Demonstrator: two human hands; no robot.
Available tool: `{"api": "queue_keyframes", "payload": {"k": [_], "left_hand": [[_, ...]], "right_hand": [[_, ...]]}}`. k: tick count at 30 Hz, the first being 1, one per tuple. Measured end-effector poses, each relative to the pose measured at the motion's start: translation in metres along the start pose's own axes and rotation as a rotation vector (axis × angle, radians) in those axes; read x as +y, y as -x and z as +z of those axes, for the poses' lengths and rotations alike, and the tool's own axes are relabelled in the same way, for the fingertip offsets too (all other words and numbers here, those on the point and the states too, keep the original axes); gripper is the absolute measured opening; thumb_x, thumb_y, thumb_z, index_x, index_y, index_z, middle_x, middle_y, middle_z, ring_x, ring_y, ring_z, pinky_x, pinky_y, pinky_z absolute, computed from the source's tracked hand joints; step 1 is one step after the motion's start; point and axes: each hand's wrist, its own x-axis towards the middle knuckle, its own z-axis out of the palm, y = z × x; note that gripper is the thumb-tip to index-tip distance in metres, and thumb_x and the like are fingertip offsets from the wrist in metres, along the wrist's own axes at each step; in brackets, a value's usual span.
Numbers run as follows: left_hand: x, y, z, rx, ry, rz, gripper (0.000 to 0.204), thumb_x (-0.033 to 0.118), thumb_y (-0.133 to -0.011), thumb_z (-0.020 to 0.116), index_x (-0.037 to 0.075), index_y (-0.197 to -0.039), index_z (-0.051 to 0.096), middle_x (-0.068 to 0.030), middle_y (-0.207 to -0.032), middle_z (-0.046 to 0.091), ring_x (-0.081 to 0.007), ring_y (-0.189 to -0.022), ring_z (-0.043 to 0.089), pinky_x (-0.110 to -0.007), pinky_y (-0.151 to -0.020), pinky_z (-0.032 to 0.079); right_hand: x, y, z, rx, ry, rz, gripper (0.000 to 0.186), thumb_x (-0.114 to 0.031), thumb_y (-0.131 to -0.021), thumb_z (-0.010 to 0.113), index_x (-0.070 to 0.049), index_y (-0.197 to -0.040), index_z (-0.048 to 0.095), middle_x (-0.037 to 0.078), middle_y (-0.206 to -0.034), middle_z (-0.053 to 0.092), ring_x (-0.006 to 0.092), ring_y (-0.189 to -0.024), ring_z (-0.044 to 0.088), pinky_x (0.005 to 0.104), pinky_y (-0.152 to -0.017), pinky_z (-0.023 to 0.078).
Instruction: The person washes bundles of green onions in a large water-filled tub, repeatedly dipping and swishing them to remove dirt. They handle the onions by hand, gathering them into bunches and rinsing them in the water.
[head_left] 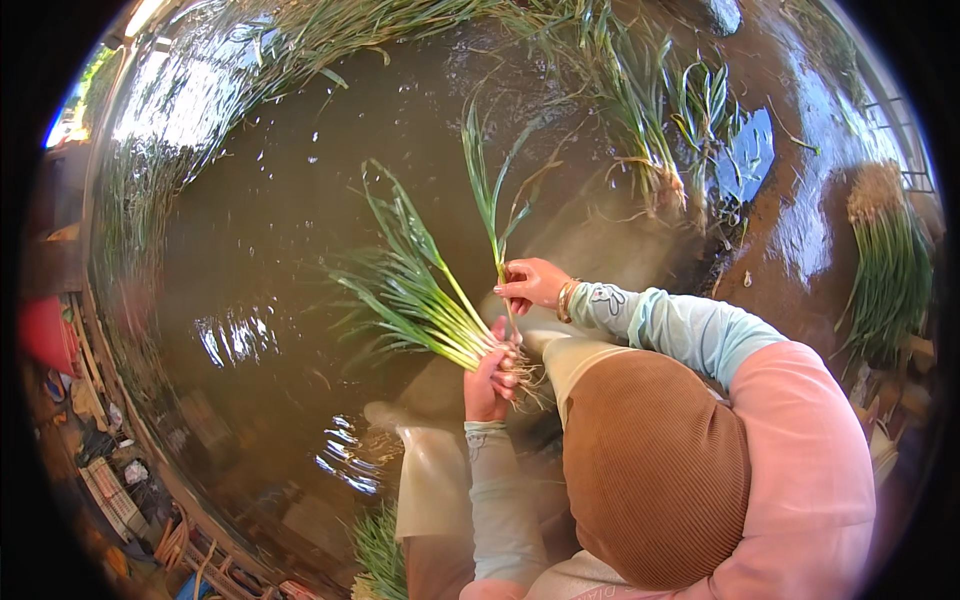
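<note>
Over the muddy brown water [270, 170], both hands were occupied, and they were near to each other. The left hand [488, 388] was closed around the thick bundle of slender green stalks with pale lower ends [430, 310], gripping it near its roots. The long axis of this bundle was slanting: the leaves spread to the upper left, away from the person, and the thin, stringy brown roots [530, 385] came out at the lower right of the fist.

The right hand [535, 283] was farther from the body, above and a little to the right of the left one. Between thumb and fingers it pinched a single thin plant with narrow green leaves [494, 235]. This plant stood steeper than the bundle, almost straight up in the view, with its leaves pointing away and its lower end directed down to the left thumb. So the two axes were not parallel, but their lower ends came close together. Whether these ends touched, I could not tell.
</note>
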Motion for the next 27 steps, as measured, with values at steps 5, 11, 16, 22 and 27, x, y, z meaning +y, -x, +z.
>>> {"api": "queue_keyframes", "payload": {"k": [5,11,16,22,27], "left_hand": [[-0.012,-0.006,-0.001,0.032,-0.012,-0.047,0.029,0.009,-0.087,0.056,0.004,-0.115,0.053,-0.0009,-0.074,0.053,-0.0050,-0.045,0.040,-0.017,-0.033,0.025],[-0.015,-0.007,-0.001,0.010,-0.028,-0.032,0.023,0.009,-0.087,0.055,0.004,-0.109,0.053,-0.0014,-0.078,0.056,-0.0041,-0.046,0.040,-0.016,-0.034,0.024],[-0.016,-0.005,0.005,0.069,0.046,-0.040,0.020,0.008,-0.086,0.055,0.001,-0.105,0.054,-0.0082,-0.088,0.060,-0.0054,-0.049,0.046,-0.016,-0.034,0.026],[-0.024,0.000,0.003,0.098,0.048,0.020,0.023,0.008,-0.085,0.055,-0.001,-0.106,0.054,-0.0114,-0.095,0.060,-0.0108,-0.069,0.058,-0.015,-0.037,0.031],[-0.026,-0.001,-0.001,0.147,0.013,0.074,0.025,0.008,-0.085,0.055,-0.002,-0.108,0.054,-0.0108,-0.092,0.060,-0.0101,-0.068,0.055,-0.015,-0.037,0.031]], "right_hand": [[-0.007,-0.007,0.010,0.110,0.185,0.011,0.029,-0.029,-0.088,0.062,-0.001,-0.083,0.057,0.008,-0.065,0.061,0.0145,-0.058,0.062,0.0277,-0.053,0.052],[-0.008,-0.017,0.015,0.322,1.204,-0.385,0.019,-0.023,-0.082,0.055,-0.005,-0.083,0.060,0.012,-0.071,0.066,0.0281,-0.065,0.065,0.0415,-0.053,0.049],[0.010,-0.024,0.018,0.284,1.449,-0.718,0.011,-0.016,-0.080,0.054,-0.006,-0.080,0.057,0.008,-0.068,0.062,0.0261,-0.062,0.064,0.0384,-0.051,0.050],[-0.048,-0.048,-0.068,0.903,1.021,-0.655,0.008,-0.016,-0.082,0.058,-0.008,-0.083,0.057,0.006,-0.081,0.063,0.0279,-0.068,0.063,0.0389,-0.057,0.051],[-0.077,-0.033,-0.094,1.012,0.947,-0.528,0.030,-0.016,-0.082,0.061,-0.009,-0.111,0.055,0.013,-0.112,0.059,0.0329,-0.090,0.061,0.0398,-0.077,0.051]]}}
